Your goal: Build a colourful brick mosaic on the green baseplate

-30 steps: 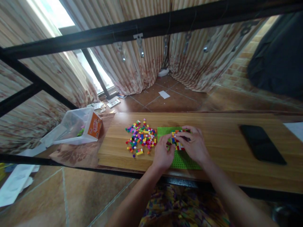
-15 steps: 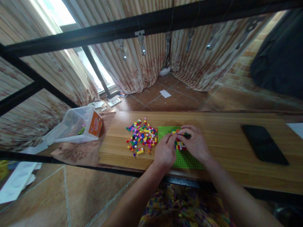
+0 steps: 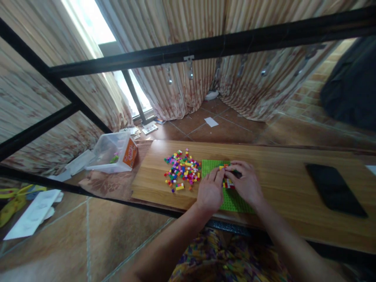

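Observation:
A green studded baseplate (image 3: 235, 200) lies on the wooden board, partly covered by both hands. Small coloured bricks (image 3: 229, 183) in red, white, yellow and blue are set on it, showing between my fingers. My left hand (image 3: 210, 191) rests over the plate's left half, its fingertips closed together at the bricks. From the right, my right hand (image 3: 246, 184) reaches in with bent fingers pinched at the same spot, almost touching the left fingertips. Whatever is between the fingertips is too small and hidden to make out. Left of the plate spreads a pile of loose toy bricks (image 3: 183, 170).
A black tablet-like slab (image 3: 335, 190) lies on the board's right side. A clear plastic box (image 3: 110, 166) with an orange label stands to the left. Beyond the board runs a black metal bar (image 3: 205, 49) with hanging clips, before striped curtains (image 3: 194, 23).
The whole view has shifted, so the scene sits slightly further right and lower. Both hands stay at the bricks on the baseplate, with only slight finger movement.

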The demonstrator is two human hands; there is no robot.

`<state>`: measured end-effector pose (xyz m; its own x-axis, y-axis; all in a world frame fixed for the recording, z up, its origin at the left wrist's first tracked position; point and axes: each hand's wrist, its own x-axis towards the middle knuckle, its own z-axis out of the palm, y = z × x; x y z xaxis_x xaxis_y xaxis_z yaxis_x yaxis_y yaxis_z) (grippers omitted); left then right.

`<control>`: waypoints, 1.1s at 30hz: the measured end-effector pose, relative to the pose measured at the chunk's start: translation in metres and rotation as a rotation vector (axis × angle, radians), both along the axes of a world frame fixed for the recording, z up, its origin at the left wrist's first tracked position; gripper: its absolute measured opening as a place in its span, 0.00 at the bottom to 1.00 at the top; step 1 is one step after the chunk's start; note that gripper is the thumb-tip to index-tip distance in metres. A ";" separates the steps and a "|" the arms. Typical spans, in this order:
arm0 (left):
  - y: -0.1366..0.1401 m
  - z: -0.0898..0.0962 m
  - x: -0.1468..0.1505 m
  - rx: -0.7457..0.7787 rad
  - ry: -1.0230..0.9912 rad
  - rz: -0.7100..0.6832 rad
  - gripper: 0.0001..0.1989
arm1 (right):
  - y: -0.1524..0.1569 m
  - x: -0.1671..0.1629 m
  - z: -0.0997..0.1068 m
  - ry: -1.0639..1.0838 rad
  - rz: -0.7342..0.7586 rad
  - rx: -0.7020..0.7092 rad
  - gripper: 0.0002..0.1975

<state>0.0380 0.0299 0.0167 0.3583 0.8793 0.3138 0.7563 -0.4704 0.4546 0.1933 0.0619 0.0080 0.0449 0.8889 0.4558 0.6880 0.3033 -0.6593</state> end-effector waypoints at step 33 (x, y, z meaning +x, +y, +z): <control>-0.067 -0.036 -0.098 0.015 -0.184 0.283 0.08 | -0.055 -0.058 0.004 0.031 0.207 -0.155 0.11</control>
